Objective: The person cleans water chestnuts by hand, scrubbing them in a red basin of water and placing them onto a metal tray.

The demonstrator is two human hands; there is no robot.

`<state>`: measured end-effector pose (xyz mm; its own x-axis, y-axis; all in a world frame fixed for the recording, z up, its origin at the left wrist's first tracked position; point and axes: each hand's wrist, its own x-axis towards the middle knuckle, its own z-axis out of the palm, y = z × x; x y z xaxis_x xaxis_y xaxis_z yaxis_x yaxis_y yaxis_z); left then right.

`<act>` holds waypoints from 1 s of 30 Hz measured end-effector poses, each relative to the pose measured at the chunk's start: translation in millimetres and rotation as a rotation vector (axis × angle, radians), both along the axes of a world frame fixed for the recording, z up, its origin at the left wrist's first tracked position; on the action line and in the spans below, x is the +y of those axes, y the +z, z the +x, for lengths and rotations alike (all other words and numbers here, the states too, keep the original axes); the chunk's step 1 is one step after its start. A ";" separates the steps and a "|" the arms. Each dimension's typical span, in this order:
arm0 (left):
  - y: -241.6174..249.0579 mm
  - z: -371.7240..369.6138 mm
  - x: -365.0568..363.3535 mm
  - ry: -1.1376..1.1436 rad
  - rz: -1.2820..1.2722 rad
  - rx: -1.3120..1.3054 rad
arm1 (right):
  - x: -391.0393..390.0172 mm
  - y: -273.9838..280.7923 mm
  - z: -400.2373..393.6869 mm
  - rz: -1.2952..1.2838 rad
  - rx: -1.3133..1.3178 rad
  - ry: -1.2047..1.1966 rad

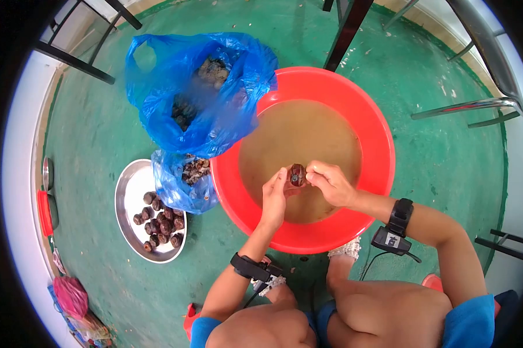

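A wet, dark brown water chestnut [298,174] is held over the red basin [383,139], above its cloudy, brownish water [299,130]. My left hand [276,197] is closed around the chestnut from the left, thumb against its side. From the right, my right hand [331,182] presses its pinched thumb and fingers to the chestnut's edge; whether a small piece is between them is hidden. Left of the basin, an oval metal tray [125,235] carries several more water chestnuts [164,223].
A large blue plastic bag [215,127] with dark contents overlaps the basin's upper left rim. Below it, a smaller blue bag [186,191] holds brown scraps. Dark table legs [348,35] stand behind the basin, a metal-legged chair [482,104] at right. A pink bag [71,296] lies lower left.
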<state>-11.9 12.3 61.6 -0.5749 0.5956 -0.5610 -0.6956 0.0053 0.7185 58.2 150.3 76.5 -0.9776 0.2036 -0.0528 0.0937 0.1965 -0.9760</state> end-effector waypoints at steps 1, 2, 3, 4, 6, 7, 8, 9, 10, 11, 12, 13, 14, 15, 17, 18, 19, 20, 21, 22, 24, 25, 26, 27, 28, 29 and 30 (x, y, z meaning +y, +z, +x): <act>3.3 0.4 0.2 -0.014 0.138 0.057 | 0.6 -1.8 -0.5 -0.013 0.002 -0.004; 6.4 1.8 1.1 -0.014 0.136 0.056 | 1.1 -3.5 -0.6 -0.025 0.004 -0.009; 9.1 3.6 2.7 0.016 0.143 0.145 | 2.5 -4.9 -0.8 -0.026 0.002 -0.009; 10.2 4.7 3.8 0.046 0.151 0.235 | 4.7 -5.9 -1.5 -0.043 -0.018 0.020; 4.1 4.1 1.2 0.030 0.169 0.263 | 4.8 -4.5 -0.7 -0.060 -0.039 0.048; 1.9 4.1 0.2 0.015 0.187 0.292 | 3.3 -3.1 0.6 -0.136 -0.081 0.039; 3.2 4.3 0.1 0.015 0.187 0.291 | 2.2 -1.9 1.1 -0.211 -0.122 0.031; 5.9 4.3 0.1 0.013 0.207 0.237 | 1.8 -2.1 1.6 -0.211 -0.123 0.031; 7.4 4.4 -0.2 0.012 0.228 0.182 | 1.3 -2.8 2.1 -0.203 -0.130 0.026; 6.9 4.3 -0.3 0.013 0.227 0.182 | 1.0 -3.1 2.2 -0.195 -0.137 0.020; 5.8 4.3 0.1 0.026 0.258 0.179 | 0.9 -3.2 1.9 -0.195 -0.137 0.022; 5.1 4.3 0.6 0.039 0.290 0.175 | 0.8 -3.1 1.4 -0.174 -0.139 0.005; 5.2 4.2 1.3 0.040 0.290 0.175 | 0.4 -1.6 0.4 -0.152 -0.141 -0.012; 5.7 4.2 2.3 0.066 0.302 0.163 | 0.4 0.6 -0.3 -0.152 -0.141 -0.012; 5.6 5.8 4.5 0.094 0.314 0.151 | 0.6 6.3 -1.3 0.171 0.014 -0.051; 5.1 7.8 6.4 0.090 0.289 0.190 | 0.2 8.5 -0.9 0.171 0.014 -0.050; 4.4 9.4 7.9 0.087 0.264 0.228 | -0.6 10.4 0.1 0.233 0.078 -0.009; 1.8 10.2 7.9 0.090 0.263 0.230 | -1.0 11.3 0.4 0.295 0.144 0.033; -1.5 10.0 6.8 0.029 0.235 0.187 | -0.4 9.5 -0.8 0.292 0.149 0.039; -3.2 9.4 5.5 -0.030 0.204 0.147 | 1.1 4.7 -2.0 0.203 0.051 0.054; -3.0 8.1 3.8 0.031 0.090 0.109 | 11.4 -14.2 -8.3 0.115 -0.239 0.004; -7.7 4.8 0.7 0.163 -0.038 -0.069 | 26.8 -29.9 -16.2 0.119 -0.432 -0.063; -13.5 1.2 -1.9 0.296 -0.163 -0.247 | 48.5 -45.5 -21.6 0.419 -0.598 -0.001; -22.4 -1.0 -5.6 0.304 -0.163 -0.236 | 68.8 -67.2 -20.4 0.658 -0.854 0.114; -35.0 -0.6 -10.7 0.292 -0.192 -0.324 | 77.1 -61.8 -17.4 0.721 -0.965 0.158; -46.0 0.2 -15.4 0.278 -0.220 -0.413 | 79.3 -51.4 -16.7 0.784 -1.077 0.202; -43.9 -1.1 -16.0 0.262 -0.248 -0.504 | 74.0 -39.8 -19.8 0.787 -1.067 0.205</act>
<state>-13.0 -3.7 17.7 -0.3125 0.2879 -0.9052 -0.9499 -0.0871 0.3003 38.4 224.4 36.6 -0.5489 0.3879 -0.7404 0.6346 0.7699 -0.0670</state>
